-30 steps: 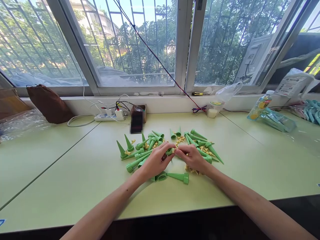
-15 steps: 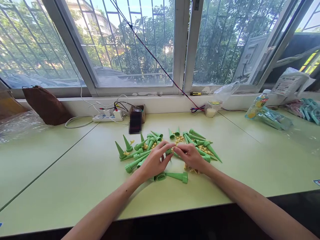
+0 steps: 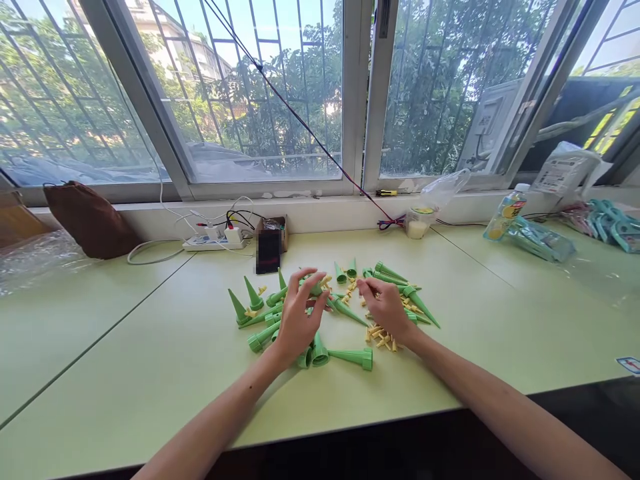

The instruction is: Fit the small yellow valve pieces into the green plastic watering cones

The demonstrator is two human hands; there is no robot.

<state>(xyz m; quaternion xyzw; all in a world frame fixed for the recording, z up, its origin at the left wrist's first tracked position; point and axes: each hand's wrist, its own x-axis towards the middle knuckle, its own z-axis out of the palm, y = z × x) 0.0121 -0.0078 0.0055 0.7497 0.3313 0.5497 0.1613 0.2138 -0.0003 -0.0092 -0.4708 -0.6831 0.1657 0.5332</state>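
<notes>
Left hand: thumb and fingers curled round a green cone, partly hidden by the fingers; small yellow piece at its 2 o'clock edge. Right hand at left's 3 o'clock, well apart, fingers curled in, thumb against index; can't tell if anything is pinched there. Clock refs: 12 = window side. Between hands: another cone lying down, tip at 4 o'clock, plus loose yellow bits just beyond it. Right hand's 6: heap of yellow pieces. Its 12 to 3: lying cones, yellow bits mixed in. Left hand's 9 to 10: two upright cones, tips up. Its 5: cone with open mouth facing the person; just right of that, a cone on its side, tip at 9. Everything sits on the pale green table. Further out: power strip between left hand's 10 and 11, small box at 11 to 12; tied plastic cup at right hand's 1, bottle near 2.
</notes>
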